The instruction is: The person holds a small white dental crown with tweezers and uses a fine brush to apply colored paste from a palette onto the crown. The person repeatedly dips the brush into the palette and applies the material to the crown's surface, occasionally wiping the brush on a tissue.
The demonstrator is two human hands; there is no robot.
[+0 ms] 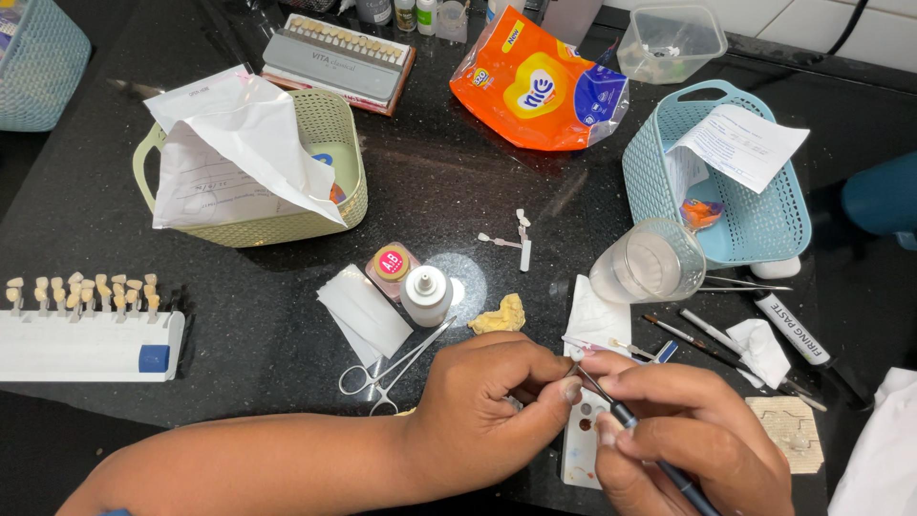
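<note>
Currently, right hand (683, 435) grips a brush (626, 417), its long axis slanting far-left, tip touching the small piece, too small to identify, pinched in left hand (492, 397) just beside.

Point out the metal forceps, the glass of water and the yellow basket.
metal forceps (396, 368), head view, on the crossed shanks.
glass of water (650, 263), head view, on its clear side wall.
yellow basket (349, 186), head view, on its right woven wall.

Left hand (497, 397) curled, fingertips pinched together; right hand (683, 435) in pen grip, both meeting at centre, forearms low.
</note>
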